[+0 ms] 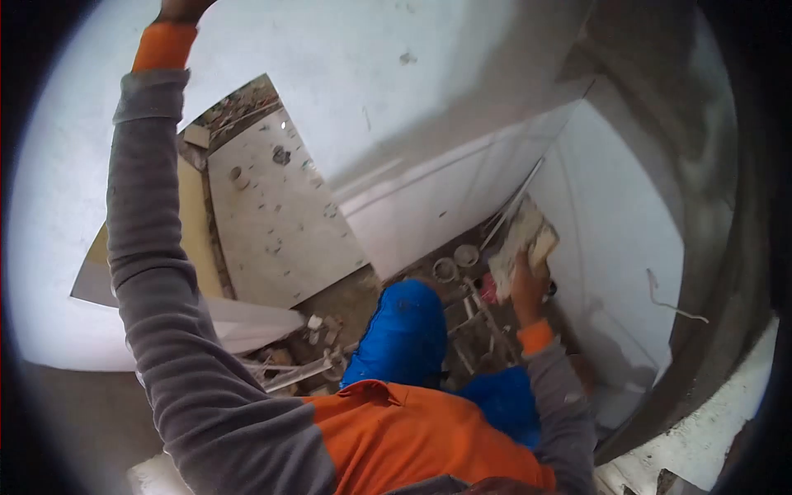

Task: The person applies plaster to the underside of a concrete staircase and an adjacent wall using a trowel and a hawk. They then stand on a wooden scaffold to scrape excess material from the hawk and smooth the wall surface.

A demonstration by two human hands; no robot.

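My right hand [530,289] is closed on a pale, crumpled, cloth-like piece [520,239], held low near the white wall [610,206] on the right. The piece hangs out above and to the left of the fingers. My left hand [183,8] is raised at the top left edge, against the white wall [363,66]; only its wrist and lower part show. Its fingers are cut off by the frame, so what it touches is hidden.
Far below, through an opening, lies a pale floor slab [280,223] with scattered bits. Round containers [445,269] and a ladder-like frame [491,318] are beneath me. Rubble [326,330] lies left of my blue-clad knee [400,330]. A thin wire [676,310] sticks out at right.
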